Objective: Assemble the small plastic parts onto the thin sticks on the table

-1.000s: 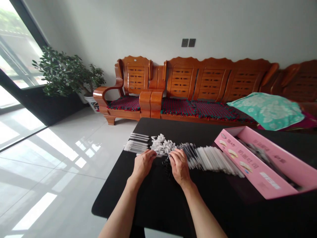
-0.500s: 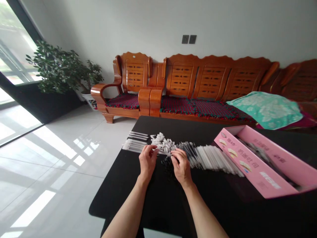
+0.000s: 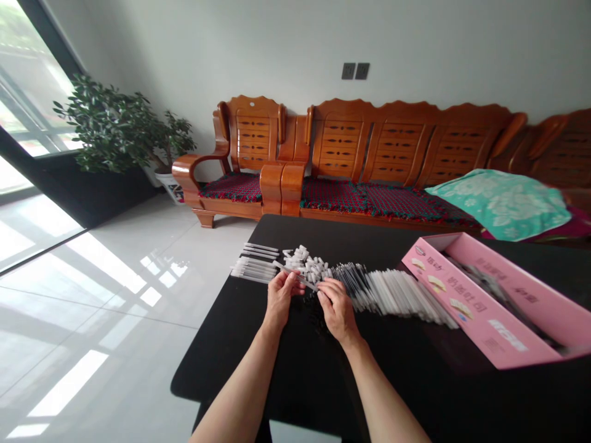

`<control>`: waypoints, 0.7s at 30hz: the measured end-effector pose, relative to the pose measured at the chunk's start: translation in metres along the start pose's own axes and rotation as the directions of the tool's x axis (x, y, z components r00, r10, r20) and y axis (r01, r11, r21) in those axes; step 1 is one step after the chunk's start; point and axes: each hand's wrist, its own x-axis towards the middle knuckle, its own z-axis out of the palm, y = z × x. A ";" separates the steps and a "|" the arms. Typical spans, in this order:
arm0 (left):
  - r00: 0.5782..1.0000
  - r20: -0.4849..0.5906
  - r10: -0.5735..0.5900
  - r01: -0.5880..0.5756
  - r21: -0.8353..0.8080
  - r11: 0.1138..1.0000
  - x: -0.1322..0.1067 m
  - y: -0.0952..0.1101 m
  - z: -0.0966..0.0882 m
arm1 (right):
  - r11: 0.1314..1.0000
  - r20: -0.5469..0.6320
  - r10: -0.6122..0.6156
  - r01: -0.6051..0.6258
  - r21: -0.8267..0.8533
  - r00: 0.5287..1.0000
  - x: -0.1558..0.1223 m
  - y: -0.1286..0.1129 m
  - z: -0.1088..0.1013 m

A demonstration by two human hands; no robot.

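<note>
A slim whitish pen (image 3: 280,266) slants between my hands above the black table (image 3: 323,375). My left hand (image 3: 279,300) pinches it near the middle with thumb and fingers. The fingertips of my right hand (image 3: 338,309) close on its lower right end. Just behind lie a heap of white pen caps (image 3: 314,268) and a row of dark pen refills (image 3: 353,280). Small black parts (image 3: 317,314) are scattered below the hands, partly hidden. Left of my left hand, several whitish pens (image 3: 255,269) lie side by side.
Right of the refills spreads a row of translucent white pen barrels (image 3: 409,298). A pink box (image 3: 462,307), with grey items inside, stands at the table's right. Beyond the table are a wooden sofa (image 3: 341,147), a turquoise cloth (image 3: 503,203) and a potted plant (image 3: 120,129).
The pen's left end now points up and away past my left fingers, where before it was mostly hidden. My left hand has shifted slightly right; the right hand stays nearly in place.
</note>
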 end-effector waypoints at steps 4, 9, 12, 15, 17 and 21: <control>1.000 0.004 0.030 -0.030 0.014 0.999 0.000 0.000 0.000 | 1.000 0.028 -0.015 0.015 -0.003 0.999 -0.001 0.001 0.002; 0.999 -0.031 0.044 -0.042 0.067 0.997 -0.001 0.001 0.000 | 0.999 0.041 -0.033 0.033 -0.004 0.999 -0.001 0.001 0.004; 0.998 -0.054 0.045 -0.040 0.092 0.995 -0.002 0.001 0.001 | 1.000 0.043 -0.029 0.029 0.006 0.999 0.000 0.001 0.005; 0.997 -0.059 0.042 -0.036 0.099 0.994 -0.002 0.002 0.002 | 1.000 0.033 -0.016 0.016 0.007 0.999 0.000 0.001 0.005; 0.998 -0.057 0.038 -0.033 0.095 0.995 -0.002 0.003 0.001 | 1.000 0.016 -0.005 0.005 0.004 1.000 0.000 0.001 0.004; 0.998 -0.057 0.040 -0.036 0.081 0.996 0.000 0.003 0.000 | 1.000 0.038 -0.011 0.011 0.007 0.999 -0.001 0.001 0.003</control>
